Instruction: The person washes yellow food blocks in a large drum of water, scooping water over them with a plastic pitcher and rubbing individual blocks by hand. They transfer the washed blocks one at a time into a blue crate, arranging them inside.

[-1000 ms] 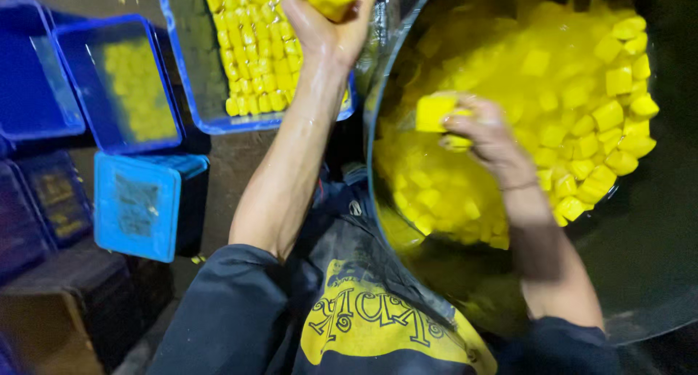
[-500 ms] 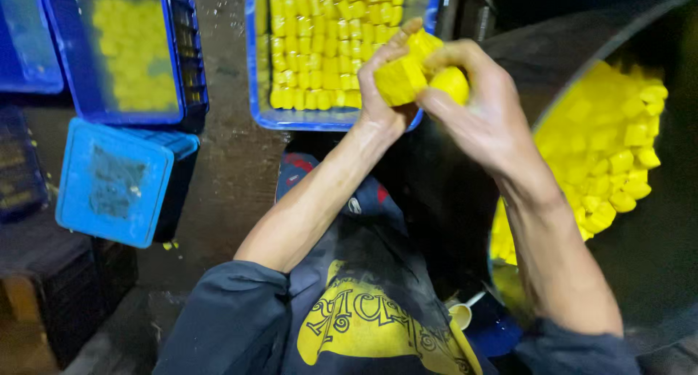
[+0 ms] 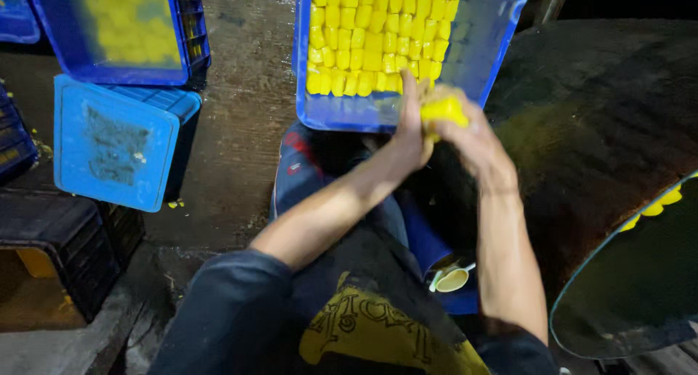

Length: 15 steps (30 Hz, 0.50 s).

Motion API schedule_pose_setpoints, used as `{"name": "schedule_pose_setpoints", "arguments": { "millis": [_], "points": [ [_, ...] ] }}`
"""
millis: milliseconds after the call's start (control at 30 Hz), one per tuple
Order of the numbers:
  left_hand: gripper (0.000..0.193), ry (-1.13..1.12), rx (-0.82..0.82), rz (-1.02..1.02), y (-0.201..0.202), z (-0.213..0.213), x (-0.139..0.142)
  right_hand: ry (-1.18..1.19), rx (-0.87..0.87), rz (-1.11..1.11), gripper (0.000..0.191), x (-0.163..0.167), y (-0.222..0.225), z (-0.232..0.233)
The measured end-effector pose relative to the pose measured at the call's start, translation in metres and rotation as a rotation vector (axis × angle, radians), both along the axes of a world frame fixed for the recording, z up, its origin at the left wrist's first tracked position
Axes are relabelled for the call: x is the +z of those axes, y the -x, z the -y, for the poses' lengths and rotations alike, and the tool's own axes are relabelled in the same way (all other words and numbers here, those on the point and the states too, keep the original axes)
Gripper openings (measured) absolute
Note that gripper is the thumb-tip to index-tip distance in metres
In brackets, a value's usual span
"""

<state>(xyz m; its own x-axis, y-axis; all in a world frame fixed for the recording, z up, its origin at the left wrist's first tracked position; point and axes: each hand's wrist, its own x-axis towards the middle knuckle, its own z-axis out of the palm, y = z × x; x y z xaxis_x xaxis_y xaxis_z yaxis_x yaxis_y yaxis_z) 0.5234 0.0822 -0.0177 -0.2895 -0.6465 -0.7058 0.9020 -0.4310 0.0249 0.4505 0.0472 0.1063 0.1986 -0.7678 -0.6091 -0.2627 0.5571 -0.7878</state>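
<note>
— Two hands on one piece, is that right?

— Yes. The left hand [image 3: 408, 131] and the right hand [image 3: 465, 139] meet around a yellow block [image 3: 443, 111], fingers of both clenched on it, the block showing between them at the top.

— Where is it relative to the tray?

— Just in front of the hands sits the blue tray [image 3: 502, 44], and the block is held over its near rim. Rows of yellow pieces [image 3: 374, 37] fill the tray's left part, just beyond the left hand's fingertips.

— What else lies around?

— Far to the left of the left hand, a blue crate [image 3: 116, 139] stands upturned, with another blue tray [image 3: 189, 26] of yellow pieces beyond it. To the right of the right forearm is a dark tub [image 3: 625, 295], a few yellow pieces at its edge. Near the right elbow, a small white cup [image 3: 451, 278].
</note>
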Motion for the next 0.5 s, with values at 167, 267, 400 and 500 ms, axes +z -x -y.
{"name": "schedule_pose_setpoints", "arguments": {
  "millis": [167,267,400,500],
  "points": [
    [0.110,0.177,-0.246,0.049,-0.034,0.076,-0.070,-0.188,-0.038,-0.230,0.043,-0.083,-0.009,0.054],
    [0.084,0.397,-1.069,0.882,-0.057,0.084,-0.097,-0.055,0.290,-0.807,0.048,-0.134,-0.035,0.055],
    [0.062,0.738,-1.566,1.273,-0.067,0.073,-0.104,-0.142,0.512,-0.912,0.053,-0.167,-0.043,0.050],
    [0.057,0.826,-1.546,1.235,-0.060,0.083,-0.089,-0.085,0.445,-0.664,0.057,-0.160,-0.021,0.048]
  ]
}}
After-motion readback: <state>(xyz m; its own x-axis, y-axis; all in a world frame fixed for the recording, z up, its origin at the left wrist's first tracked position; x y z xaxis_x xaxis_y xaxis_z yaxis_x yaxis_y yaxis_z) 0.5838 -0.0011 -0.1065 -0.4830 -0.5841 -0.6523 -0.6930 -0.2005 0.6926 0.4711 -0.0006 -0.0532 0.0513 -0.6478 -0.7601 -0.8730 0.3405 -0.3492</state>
